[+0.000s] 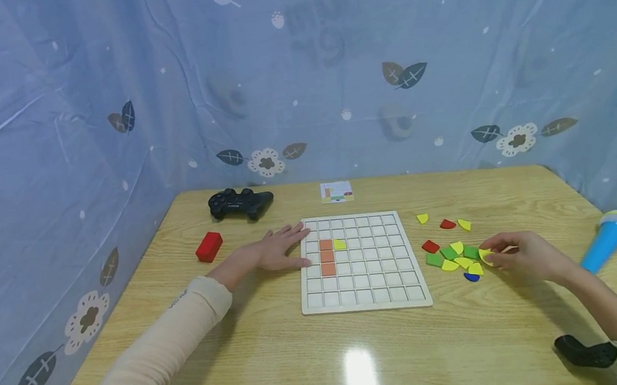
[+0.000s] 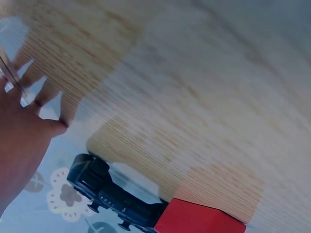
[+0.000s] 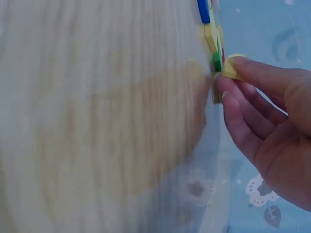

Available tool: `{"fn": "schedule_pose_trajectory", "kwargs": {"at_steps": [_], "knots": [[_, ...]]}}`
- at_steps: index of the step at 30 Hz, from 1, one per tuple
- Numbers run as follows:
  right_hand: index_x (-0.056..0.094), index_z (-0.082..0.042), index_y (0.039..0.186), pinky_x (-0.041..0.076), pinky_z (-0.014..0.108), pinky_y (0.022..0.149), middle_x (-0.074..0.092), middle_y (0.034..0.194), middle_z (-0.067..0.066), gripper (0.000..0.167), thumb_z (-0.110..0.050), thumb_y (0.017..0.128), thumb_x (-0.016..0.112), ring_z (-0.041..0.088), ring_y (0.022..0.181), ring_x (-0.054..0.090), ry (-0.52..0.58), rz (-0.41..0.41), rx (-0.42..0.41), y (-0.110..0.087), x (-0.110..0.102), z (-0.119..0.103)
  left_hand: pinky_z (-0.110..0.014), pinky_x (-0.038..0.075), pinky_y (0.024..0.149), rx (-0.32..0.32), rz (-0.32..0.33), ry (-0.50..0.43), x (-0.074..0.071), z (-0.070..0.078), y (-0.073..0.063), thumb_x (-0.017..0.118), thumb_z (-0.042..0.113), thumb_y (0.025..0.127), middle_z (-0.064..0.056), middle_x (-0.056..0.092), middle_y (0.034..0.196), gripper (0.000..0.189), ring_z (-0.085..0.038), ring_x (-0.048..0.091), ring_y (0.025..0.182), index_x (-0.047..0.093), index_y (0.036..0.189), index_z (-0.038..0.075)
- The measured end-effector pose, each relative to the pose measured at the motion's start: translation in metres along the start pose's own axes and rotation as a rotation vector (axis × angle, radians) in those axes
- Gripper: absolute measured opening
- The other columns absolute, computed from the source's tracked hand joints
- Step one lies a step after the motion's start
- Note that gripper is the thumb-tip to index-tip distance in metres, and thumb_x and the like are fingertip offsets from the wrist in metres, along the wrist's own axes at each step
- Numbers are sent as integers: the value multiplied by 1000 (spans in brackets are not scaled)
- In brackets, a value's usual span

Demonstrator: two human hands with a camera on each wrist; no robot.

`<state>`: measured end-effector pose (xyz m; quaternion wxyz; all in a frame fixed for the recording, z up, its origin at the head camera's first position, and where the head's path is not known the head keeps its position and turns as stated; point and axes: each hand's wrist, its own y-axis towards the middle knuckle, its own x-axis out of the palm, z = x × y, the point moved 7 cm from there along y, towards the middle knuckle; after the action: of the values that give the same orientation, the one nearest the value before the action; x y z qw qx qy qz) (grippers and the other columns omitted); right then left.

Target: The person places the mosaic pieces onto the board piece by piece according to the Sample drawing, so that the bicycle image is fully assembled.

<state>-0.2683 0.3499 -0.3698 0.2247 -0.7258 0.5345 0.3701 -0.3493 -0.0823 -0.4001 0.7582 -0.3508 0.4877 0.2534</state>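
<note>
A white grid board (image 1: 368,304) lies mid-table, with three orange squares (image 1: 327,256) in a column and one yellow piece (image 1: 339,244) beside the topmost. My left hand (image 1: 279,249) rests at the board's left edge, its fingers spread and straight; the left wrist view catches part of that hand (image 2: 19,131). Over the loose pieces on the right, my right hand (image 1: 523,255) pinches a yellow piece (image 1: 486,256) with a curved edge. In the right wrist view, thumb and fingers hold this yellow piece (image 3: 234,66). Green pieces (image 1: 434,259), yellow, red and a blue piece (image 1: 471,277) lie by it.
A small pattern card (image 1: 337,192) lies behind the board. A black game controller (image 1: 239,203) and a red block (image 1: 209,246) are on the left. At the right edge lies a blue toy microphone (image 1: 609,243). A patterned blue curtain (image 1: 332,91) surrounds the table.
</note>
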Motion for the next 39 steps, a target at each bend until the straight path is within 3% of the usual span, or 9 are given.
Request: {"fn": "schedule_pose_trajectory", "kwargs": {"at_steps": [6, 20, 25, 32, 39], "knots": [[53, 13, 123, 55, 31, 70, 58, 103, 20, 38, -13, 97, 58, 18, 79, 65, 202, -50, 49, 7, 7, -10, -56, 2, 111, -10, 0, 15, 0, -2, 0, 43, 65, 92, -1, -3, 159, 85, -27, 0, 144, 6, 155, 23], [52, 8, 130, 54, 35, 76, 57, 113, 20, 45, -17, 94, 62, 26, 91, 65, 370, -185, 22, 30, 42, -54, -54, 6, 112, -31, -35, 50, -4, -1, 5, 44, 65, 91, -2, -2, 159, 86, -28, 2, 144, 7, 155, 22], [56, 5, 128, 53, 35, 77, 59, 106, 16, 44, -19, 92, 65, 27, 89, 63, 364, -234, 0, 40, 61, -70, -55, 10, 111, -47, -23, 92, -4, -1, 4, 42, 68, 90, -1, 0, 160, 87, -28, 6, 144, 8, 155, 22], [62, 4, 121, 54, 35, 78, 61, 92, 11, 39, -16, 88, 70, 24, 86, 65, 513, -290, 58, 48, 93, -91, -51, 6, 113, -34, -6, 104, -1, 0, 3, 40, 69, 90, -1, -1, 159, 86, -27, 2, 144, 6, 155, 24], [64, 5, 117, 54, 34, 72, 65, 86, 10, 33, -13, 89, 68, 23, 76, 62, 533, -339, 8, 55, 115, -125, -50, 5, 113, -7, 6, 106, -3, -1, 4, 38, 70, 90, -1, -1, 159, 87, -28, 1, 144, 7, 155, 23]]}}
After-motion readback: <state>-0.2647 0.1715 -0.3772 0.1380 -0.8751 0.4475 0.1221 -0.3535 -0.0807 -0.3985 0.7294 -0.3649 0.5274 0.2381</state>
